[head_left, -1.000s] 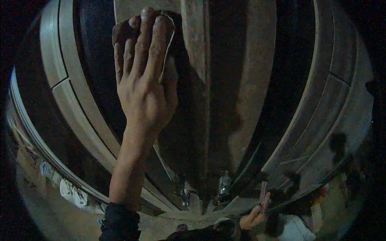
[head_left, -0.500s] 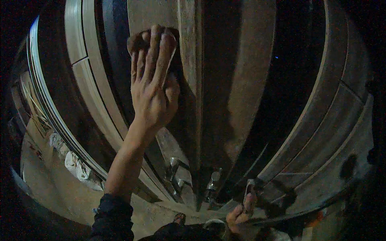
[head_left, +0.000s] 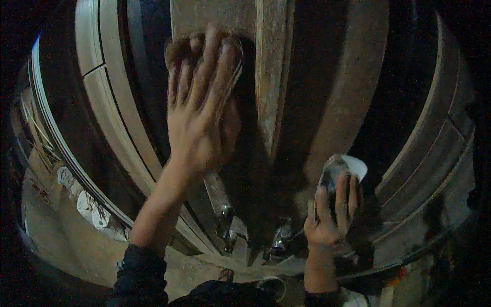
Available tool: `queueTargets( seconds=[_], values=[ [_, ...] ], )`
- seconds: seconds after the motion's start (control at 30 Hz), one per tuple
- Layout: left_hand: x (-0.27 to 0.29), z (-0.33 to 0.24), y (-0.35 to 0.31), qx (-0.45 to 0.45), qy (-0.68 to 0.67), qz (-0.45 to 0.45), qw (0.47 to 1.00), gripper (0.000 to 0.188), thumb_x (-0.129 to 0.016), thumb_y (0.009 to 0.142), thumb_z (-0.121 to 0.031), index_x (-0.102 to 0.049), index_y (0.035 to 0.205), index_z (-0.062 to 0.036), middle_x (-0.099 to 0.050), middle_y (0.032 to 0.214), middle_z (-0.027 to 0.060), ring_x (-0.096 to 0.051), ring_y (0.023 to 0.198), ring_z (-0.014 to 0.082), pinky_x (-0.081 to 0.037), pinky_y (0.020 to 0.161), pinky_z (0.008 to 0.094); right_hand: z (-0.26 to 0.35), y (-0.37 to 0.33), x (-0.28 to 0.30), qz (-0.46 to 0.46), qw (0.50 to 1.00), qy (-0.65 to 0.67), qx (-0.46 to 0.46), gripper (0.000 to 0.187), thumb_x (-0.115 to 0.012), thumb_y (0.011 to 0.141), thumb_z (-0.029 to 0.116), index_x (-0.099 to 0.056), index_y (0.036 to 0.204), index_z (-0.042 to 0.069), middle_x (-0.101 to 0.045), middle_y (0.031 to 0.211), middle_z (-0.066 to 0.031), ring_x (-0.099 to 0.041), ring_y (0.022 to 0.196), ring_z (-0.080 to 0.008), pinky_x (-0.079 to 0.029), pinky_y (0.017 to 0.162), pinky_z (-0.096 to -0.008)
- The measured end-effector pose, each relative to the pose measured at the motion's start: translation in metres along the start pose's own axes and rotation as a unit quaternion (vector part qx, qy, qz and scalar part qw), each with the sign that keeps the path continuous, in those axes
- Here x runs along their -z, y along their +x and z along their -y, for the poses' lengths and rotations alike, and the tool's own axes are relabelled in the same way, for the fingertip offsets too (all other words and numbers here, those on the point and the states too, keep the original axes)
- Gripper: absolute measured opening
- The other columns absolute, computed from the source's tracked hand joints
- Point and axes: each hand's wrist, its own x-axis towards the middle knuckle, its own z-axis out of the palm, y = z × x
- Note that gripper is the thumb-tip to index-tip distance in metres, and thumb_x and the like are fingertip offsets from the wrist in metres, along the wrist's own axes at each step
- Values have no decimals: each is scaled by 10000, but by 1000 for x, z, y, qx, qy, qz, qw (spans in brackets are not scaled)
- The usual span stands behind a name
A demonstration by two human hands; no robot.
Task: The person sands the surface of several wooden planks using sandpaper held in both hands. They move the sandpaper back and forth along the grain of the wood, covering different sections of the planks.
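My left hand (head_left: 199, 117) lies with long, nearly straight fingers over a dark brown pad (head_left: 176, 48), pressing it to a pale wooden panel (head_left: 215, 15) of a tall double door. Its thumb side is in shadow. Lower right, my right hand (head_left: 332, 215) curls its fingers over a pale, whitish-edged sheet or pad (head_left: 355, 166), in front of the right door leaf (head_left: 348, 92). The light is dim, and I cannot make out what either piece is made of.
Shiny metal door handles (head_left: 279, 240) jut out low near the door's middle. A pale round rim (head_left: 272, 286) shows close to my body. White crumpled bags (head_left: 94, 210) lie on the floor at left, near thin sticks (head_left: 36, 123).
My right hand has risen from low near the floor to the right door leaf, bringing the pale piece. My left hand stays on the panel with its pad. The view has shifted slightly.
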Motion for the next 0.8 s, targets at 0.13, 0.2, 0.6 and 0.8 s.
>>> queueTargets(
  seconds=[0.13,0.2,0.6,0.8],
  values=[
    [25,-14,-22,-61,-34,70,995,490,-515,860,-95,-548,1348,-64,-437,1476,167,-416,1360,336,-254,1144,469,4,-1,-9,90,993,-30,-64,358,-570,931,370,-634,1245,209,-468,1430,-209,-379,1343,-468,-204,1097,-674],
    [25,0,-6,-146,-22,1,989,483,-526,856,-92,-560,1336,-65,-453,1461,173,-433,1346,336,-256,1144,472,11,-7,-13,48,998,23,-46,406,-537,933,404,-616,1268,189,-433,1445,-228,-365,1334,-506,-180,1077,-727],
    [23,-11,-34,-35,-53,86,994,522,-471,857,-151,-537,1368,-75,-453,1456,184,-397,1362,368,-211,1155,505,8,14,-10,98,993,-51,-29,542,-257,1004,388,-597,1305,93,-389,1473,-249,-285,1396,-477,-92,1130,-667],
    [2,21,34,-14,-33,-32,999,611,-552,821,-97,-455,1423,-72,-413,1487,166,-389,1349,394,-248,1128,506,8,-11,-28,51,998,-35,3,576,-237,1018,385,-506,1376,22,-306,1523,-253,-244,1408,-493,-61,1125,-680]
  ],
)
